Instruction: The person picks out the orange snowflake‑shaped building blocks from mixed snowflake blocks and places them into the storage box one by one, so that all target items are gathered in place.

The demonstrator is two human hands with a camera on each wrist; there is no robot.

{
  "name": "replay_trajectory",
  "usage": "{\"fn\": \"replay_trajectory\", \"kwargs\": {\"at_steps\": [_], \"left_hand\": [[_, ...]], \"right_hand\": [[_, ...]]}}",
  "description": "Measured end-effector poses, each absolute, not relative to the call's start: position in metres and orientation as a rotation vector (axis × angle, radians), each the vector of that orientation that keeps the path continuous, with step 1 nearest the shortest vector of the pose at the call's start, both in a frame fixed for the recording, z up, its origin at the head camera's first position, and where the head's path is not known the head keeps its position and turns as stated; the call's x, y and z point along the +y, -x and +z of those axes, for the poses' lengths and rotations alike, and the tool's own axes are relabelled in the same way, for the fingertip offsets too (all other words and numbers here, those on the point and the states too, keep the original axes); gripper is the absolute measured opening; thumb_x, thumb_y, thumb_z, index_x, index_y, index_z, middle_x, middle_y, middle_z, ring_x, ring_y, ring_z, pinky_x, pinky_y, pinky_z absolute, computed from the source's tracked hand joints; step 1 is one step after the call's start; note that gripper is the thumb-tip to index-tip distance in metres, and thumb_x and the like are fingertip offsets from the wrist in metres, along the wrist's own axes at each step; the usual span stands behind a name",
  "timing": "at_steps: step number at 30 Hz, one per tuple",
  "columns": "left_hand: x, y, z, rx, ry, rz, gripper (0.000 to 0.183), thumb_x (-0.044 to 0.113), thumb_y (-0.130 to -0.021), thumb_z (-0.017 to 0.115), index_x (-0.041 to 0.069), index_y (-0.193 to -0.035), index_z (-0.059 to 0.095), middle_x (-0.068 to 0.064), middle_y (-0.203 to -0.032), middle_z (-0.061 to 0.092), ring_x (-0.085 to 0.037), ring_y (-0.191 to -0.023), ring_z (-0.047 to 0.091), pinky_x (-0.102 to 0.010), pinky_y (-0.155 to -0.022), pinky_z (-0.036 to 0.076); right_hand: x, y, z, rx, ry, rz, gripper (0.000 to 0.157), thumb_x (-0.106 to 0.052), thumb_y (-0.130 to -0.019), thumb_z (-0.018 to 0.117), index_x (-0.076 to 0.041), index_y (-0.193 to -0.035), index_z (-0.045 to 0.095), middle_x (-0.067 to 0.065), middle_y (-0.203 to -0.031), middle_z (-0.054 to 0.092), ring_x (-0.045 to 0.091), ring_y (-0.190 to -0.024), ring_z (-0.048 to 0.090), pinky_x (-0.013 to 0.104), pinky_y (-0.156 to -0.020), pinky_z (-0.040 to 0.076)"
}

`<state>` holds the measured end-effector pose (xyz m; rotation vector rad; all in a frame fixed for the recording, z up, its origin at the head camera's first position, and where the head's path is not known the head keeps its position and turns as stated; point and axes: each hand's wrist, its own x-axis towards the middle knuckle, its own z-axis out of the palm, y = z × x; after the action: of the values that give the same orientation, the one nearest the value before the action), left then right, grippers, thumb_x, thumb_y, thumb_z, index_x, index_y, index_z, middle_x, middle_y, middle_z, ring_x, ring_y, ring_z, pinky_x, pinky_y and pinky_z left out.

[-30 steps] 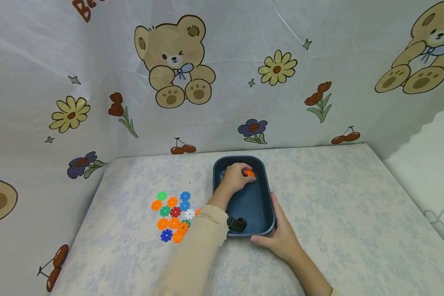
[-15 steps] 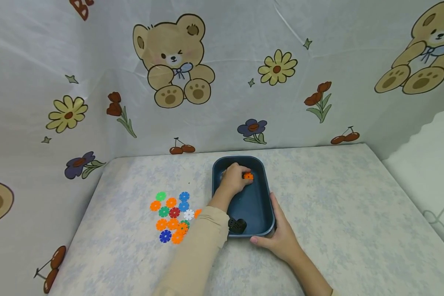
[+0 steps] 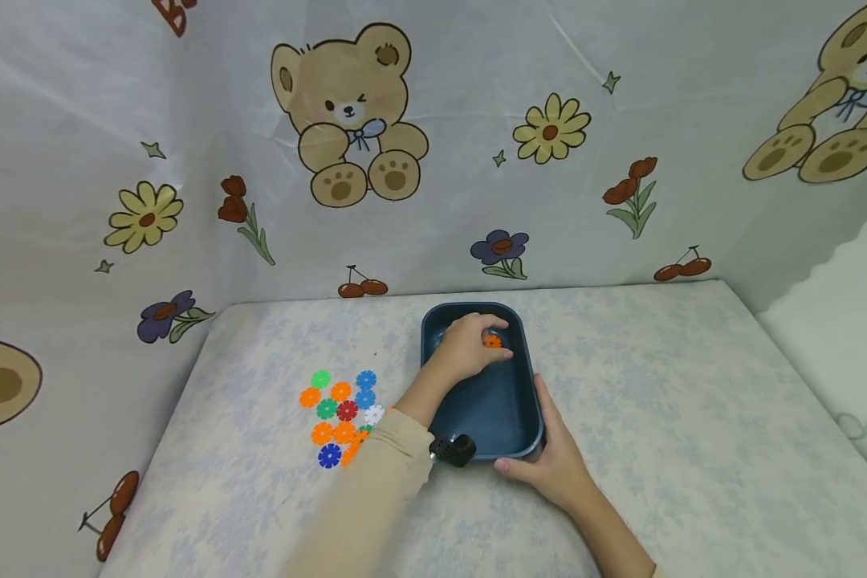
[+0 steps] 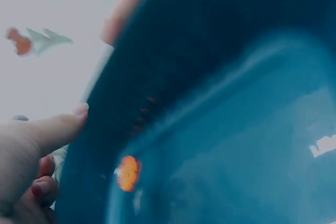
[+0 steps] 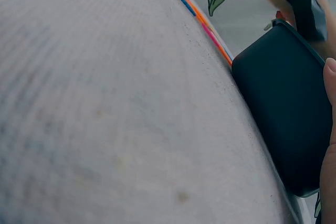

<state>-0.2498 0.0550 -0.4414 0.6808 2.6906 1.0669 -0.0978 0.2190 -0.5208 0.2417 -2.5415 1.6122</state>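
My left hand point(image 3: 470, 345) is over the far end of a dark blue tray point(image 3: 531, 409), fingers and thumb spread apart. An orange notched disc point(image 3: 492, 342) shows between them in the head view. In the left wrist view the disc point(image 4: 128, 173) lies inside the tray by its wall, apart from the fingers of the left hand point(image 4: 23, 166). My right hand point(image 3: 556, 461) holds the tray's near right corner, thumb at the front and fingers along the right side. The right wrist view shows part of that hand point(image 5: 329, 145) against the tray's outer wall point(image 5: 283, 103).
Several notched plastic discs in orange, green, blue, red and white, such as a red disc point(image 3: 347, 410), lie on the table point(image 3: 643, 385) left of the tray. The left sleeve point(image 3: 376, 490) covers some. A black wrist camera point(image 3: 455, 449) overlaps the tray's near edge.
The left fingers have opened and let go of the orange disc, which stays in the tray. The black wrist camera has shifted slightly toward the near edge. The right hand keeps its hold.
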Motion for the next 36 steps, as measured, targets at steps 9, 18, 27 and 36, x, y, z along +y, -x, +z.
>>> {"fn": "replay_trajectory", "kwargs": {"at_steps": [9,18,27,36], "left_hand": [[-0.021,0.208,-0.392,2.663,-0.73,1.269,0.042,0.036,-0.089,0.074,0.023,-0.129,0.065,-0.005,-0.093,0.056,-0.018,-0.071,0.046,-0.025,-0.059,0.038],[-0.102,0.179,-0.417,2.795,-0.411,1.196,0.042,0.029,-0.091,0.074,0.021,-0.131,0.064,-0.003,-0.114,0.063,-0.021,-0.089,0.056,-0.03,-0.069,0.05],[-0.111,0.165,-0.472,2.871,-0.404,0.965,0.043,0.026,-0.086,0.079,0.019,-0.127,0.068,-0.002,-0.116,0.061,-0.02,-0.096,0.054,-0.036,-0.08,0.044],[-0.103,0.164,-0.479,2.92,-0.479,0.76,0.037,0.029,-0.085,0.079,0.024,-0.121,0.073,0.003,-0.094,0.054,-0.013,-0.083,0.044,-0.03,-0.072,0.036]], "right_hand": [[0.217,0.099,-0.52,-2.521,-0.238,1.648,0.134,-0.019,-0.063,0.095,-0.023,-0.161,0.004,0.002,-0.167,0.012,0.019,-0.151,0.021,0.002,-0.109,0.018],[0.217,0.098,-0.519,-2.541,-0.205,1.612,0.134,-0.017,-0.063,0.094,-0.029,-0.16,0.003,0.004,-0.168,0.011,0.005,-0.151,0.015,0.001,-0.108,0.015],[0.218,0.098,-0.521,-2.523,-0.241,1.622,0.134,-0.015,-0.063,0.094,-0.028,-0.161,0.002,0.003,-0.168,0.011,0.003,-0.151,0.015,0.002,-0.109,0.016],[0.218,0.099,-0.521,-2.51,-0.26,1.635,0.134,-0.015,-0.063,0.094,-0.03,-0.16,0.002,0.014,-0.167,0.01,0.005,-0.151,0.014,0.002,-0.11,0.015]]}}
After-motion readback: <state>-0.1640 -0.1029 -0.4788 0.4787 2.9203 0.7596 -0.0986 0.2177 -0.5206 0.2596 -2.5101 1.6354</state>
